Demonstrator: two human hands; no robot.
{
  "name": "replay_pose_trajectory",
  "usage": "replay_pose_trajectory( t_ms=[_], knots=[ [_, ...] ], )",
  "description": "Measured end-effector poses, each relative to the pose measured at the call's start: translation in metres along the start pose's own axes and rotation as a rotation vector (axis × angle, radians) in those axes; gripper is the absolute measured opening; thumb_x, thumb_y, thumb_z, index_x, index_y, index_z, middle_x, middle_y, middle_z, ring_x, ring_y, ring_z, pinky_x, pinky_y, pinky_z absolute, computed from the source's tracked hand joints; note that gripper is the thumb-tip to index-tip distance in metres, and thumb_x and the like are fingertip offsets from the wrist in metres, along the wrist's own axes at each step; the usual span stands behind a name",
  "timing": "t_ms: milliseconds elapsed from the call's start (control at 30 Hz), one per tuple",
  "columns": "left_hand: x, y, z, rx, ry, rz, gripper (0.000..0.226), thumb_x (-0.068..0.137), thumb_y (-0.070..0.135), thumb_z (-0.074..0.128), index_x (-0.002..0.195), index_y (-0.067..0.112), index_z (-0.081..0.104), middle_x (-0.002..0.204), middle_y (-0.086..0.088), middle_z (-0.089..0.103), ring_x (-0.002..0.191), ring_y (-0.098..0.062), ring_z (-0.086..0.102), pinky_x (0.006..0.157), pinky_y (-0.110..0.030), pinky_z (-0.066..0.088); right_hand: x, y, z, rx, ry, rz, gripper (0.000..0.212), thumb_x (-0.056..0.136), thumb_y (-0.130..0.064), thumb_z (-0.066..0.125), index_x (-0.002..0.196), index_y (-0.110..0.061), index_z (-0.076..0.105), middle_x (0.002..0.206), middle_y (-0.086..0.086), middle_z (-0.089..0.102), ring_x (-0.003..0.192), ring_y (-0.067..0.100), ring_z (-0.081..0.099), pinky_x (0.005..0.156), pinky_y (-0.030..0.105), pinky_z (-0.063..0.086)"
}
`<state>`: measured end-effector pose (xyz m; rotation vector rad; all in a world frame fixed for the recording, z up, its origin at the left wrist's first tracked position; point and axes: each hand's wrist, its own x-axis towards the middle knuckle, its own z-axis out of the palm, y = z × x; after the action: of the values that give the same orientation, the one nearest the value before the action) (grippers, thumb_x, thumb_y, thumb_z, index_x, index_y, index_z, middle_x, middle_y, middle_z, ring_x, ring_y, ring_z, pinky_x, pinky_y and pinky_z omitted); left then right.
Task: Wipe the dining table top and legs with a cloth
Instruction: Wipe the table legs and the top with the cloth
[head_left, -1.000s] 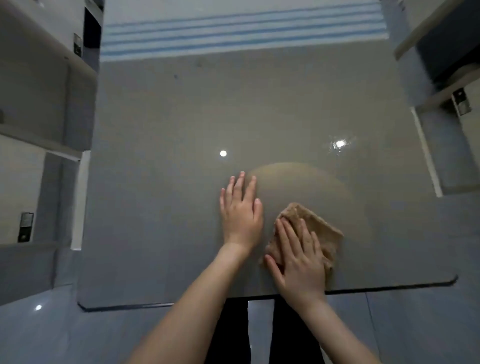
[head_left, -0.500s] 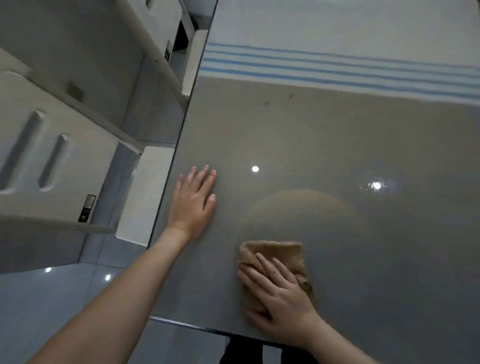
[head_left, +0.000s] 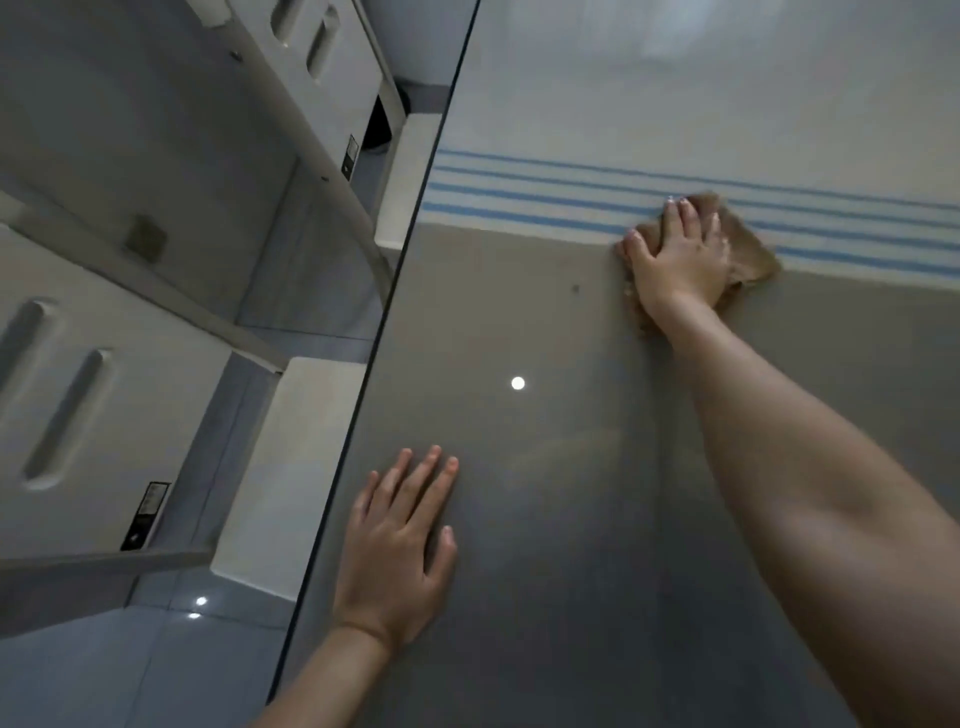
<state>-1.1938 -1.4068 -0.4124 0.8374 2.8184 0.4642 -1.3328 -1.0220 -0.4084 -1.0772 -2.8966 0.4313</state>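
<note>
Right hand: my right hand (head_left: 675, 260) is stretched to the far side, fingers laid fairly straight over the cloth (head_left: 748, 254) and pressing it down, not wrapped round it as far as I can see.
Left hand: my left hand (head_left: 400, 545) lies flat on the table top (head_left: 545, 571) near me, close to the left edge (head_left: 384, 322), fingers straight, holding nothing.
Cloth: tan and bunched under my right palm, far across the table at the striped band (head_left: 519, 202), with a flap poking out to the right.
Risk, slip: I'm leaning on that left palm, and on a surface this glossy it could skid, I judge, or leave a print.
Risk, streaks: bunched like this, little of the cloth touches the table, so smears are likely.
Risk, misses: the dark speck (head_left: 575, 288) just left of the cloth is easy to skip. The legs are out of sight.
Table top: hard, smooth and mirror-like grey-brown, with a thin dark straight edge and a round light glint (head_left: 517, 383).
Cloth texture: soft, nubbly and crumpled, with a ragged outline.
Striped band: pale with thin blue lines. Whether it is fabric or a reflection, I cannot tell.
Cabinets: the cabinets (head_left: 78, 415) on the left are pale and flat-fronted, with long slot-shaped recesses.
</note>
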Motion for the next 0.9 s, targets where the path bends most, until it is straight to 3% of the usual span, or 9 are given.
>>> replay_pose_trajectory(
  t_ms=[133,233,300,367,433,567,633,733,900],
  knots=[
    [0.0,0.002,-0.004,-0.001,-0.026,-0.001,0.062,0.084,0.034,0.043,0.145,0.026,0.041,0.152,0.008,0.038,0.143,-0.019,0.031,0.116,-0.041,0.021,-0.12,-0.056,0.029,0.024,-0.049,-0.557,0.059,0.096,-0.047,0.035,0.149,-0.021,0.038,0.158,0.003,0.031,0.149,0.025,0.02,0.119,0.045,0.02],
    [0.001,0.001,-0.003,0.007,-0.053,0.0,0.062,0.084,0.034,0.043,0.145,0.026,0.042,0.153,0.008,0.037,0.143,-0.021,0.032,0.115,-0.043,0.023,-0.227,-0.014,0.014,-0.049,-0.257,-0.977,0.056,0.099,-0.048,0.038,0.151,-0.027,0.032,0.16,-0.007,0.025,0.15,0.019,0.014,0.122,0.039,0.016],
    [0.001,0.0,-0.002,-0.016,-0.047,-0.006,0.062,0.084,0.034,0.044,0.146,0.026,0.041,0.153,0.009,0.036,0.143,-0.02,0.032,0.115,-0.044,0.024,-0.225,0.031,-0.005,-0.084,-0.34,-1.109,0.057,0.099,-0.052,0.04,0.152,-0.031,0.03,0.159,-0.012,0.026,0.15,0.016,0.016,0.121,0.035,0.015],
    [0.001,-0.001,0.0,-0.049,-0.022,-0.003,0.063,0.083,0.033,0.046,0.145,0.027,0.042,0.153,0.009,0.037,0.143,-0.019,0.031,0.115,-0.044,0.025,-0.171,0.064,-0.014,-0.121,-0.267,-0.969,0.058,0.098,-0.055,0.038,0.151,-0.035,0.028,0.158,-0.007,0.031,0.148,0.018,0.023,0.12,0.035,0.019],
    [0.002,-0.003,0.002,-0.06,-0.006,0.012,0.064,0.082,0.033,0.047,0.145,0.026,0.042,0.153,0.009,0.037,0.144,-0.018,0.03,0.115,-0.044,0.025,-0.097,0.071,-0.014,-0.129,-0.101,-0.591,0.064,0.095,-0.06,0.029,0.152,-0.032,0.028,0.157,0.0,0.034,0.147,0.022,0.026,0.119,0.038,0.021],
    [0.001,-0.004,0.002,-0.064,-0.009,0.006,0.065,0.08,0.034,0.049,0.145,0.028,0.042,0.153,0.01,0.036,0.144,-0.017,0.029,0.114,-0.044,0.024,0.004,-0.022,0.004,-0.034,0.039,0.035,0.065,0.098,-0.052,0.027,0.153,-0.019,0.026,0.161,0.0,0.024,0.149,0.028,0.013,0.12,0.046,0.013],
    [0.001,-0.004,0.002,-0.063,-0.006,0.028,0.065,0.08,0.035,0.05,0.145,0.028,0.042,0.153,0.01,0.037,0.143,-0.017,0.031,0.113,-0.045,0.025,0.008,-0.102,0.024,-0.003,0.0,-0.024,0.063,0.1,-0.048,0.029,0.155,-0.019,0.021,0.163,-0.002,0.018,0.15,0.028,0.008,0.121,0.044,0.008],
    [0.001,-0.006,0.003,-0.069,0.002,0.044,0.066,0.081,0.036,0.051,0.145,0.027,0.041,0.151,0.008,0.041,0.141,-0.018,0.034,0.111,-0.043,0.027,-0.042,-0.198,0.057,0.009,-0.065,-0.359,0.063,0.099,-0.048,0.032,0.155,-0.022,0.021,0.162,-0.002,0.02,0.151,0.026,0.007,0.121,0.042,0.005],
    [0.0,-0.003,0.0,-0.037,-0.016,0.022,0.064,0.081,0.036,0.049,0.144,0.026,0.043,0.149,0.006,0.043,0.139,-0.019,0.035,0.115,-0.039,0.02,-0.142,-0.16,0.062,0.019,-0.123,-0.934,0.056,0.097,-0.047,0.039,0.148,-0.024,0.04,0.152,-0.004,0.042,0.146,0.024,0.028,0.119,0.039,0.018]
  ],
)
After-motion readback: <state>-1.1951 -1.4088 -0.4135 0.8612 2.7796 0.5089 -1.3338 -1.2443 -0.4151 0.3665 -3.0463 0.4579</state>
